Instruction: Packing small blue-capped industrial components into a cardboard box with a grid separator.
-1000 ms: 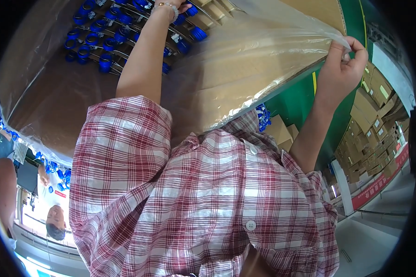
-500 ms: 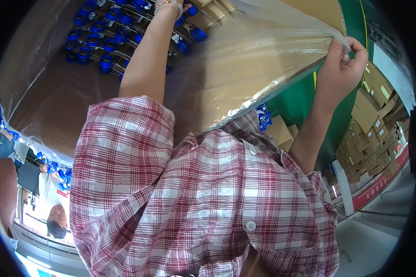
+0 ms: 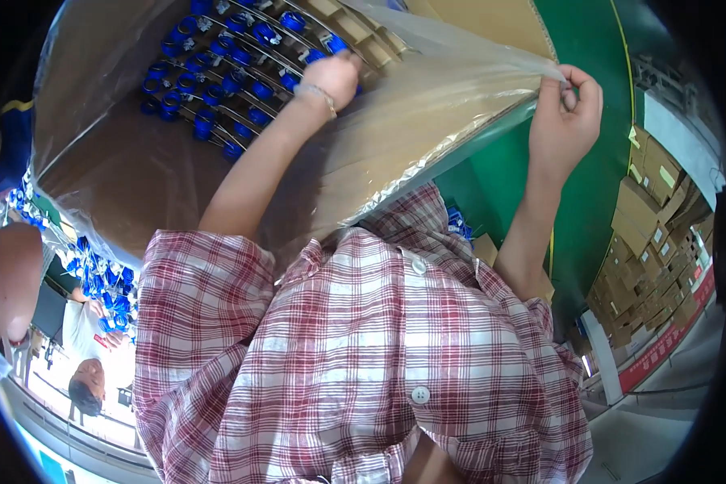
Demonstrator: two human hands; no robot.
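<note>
My left hand (image 3: 331,77) reaches down into the big cardboard box (image 3: 113,185), fingers curled onto the rows of blue-capped parts (image 3: 226,89) packed at its far side. The clear plastic liner (image 3: 411,121) would sag over them, so my right hand (image 3: 565,113) pinches its edge shut at the box's right rim, holding it taut.

The left hand (image 3: 331,77) now sits lower and nearer the body than a second ago, its fist on the blue-capped parts (image 3: 218,81) inside the carton. The right hand (image 3: 569,109) shifts slightly left, pinching the plastic liner (image 3: 427,121).
</note>
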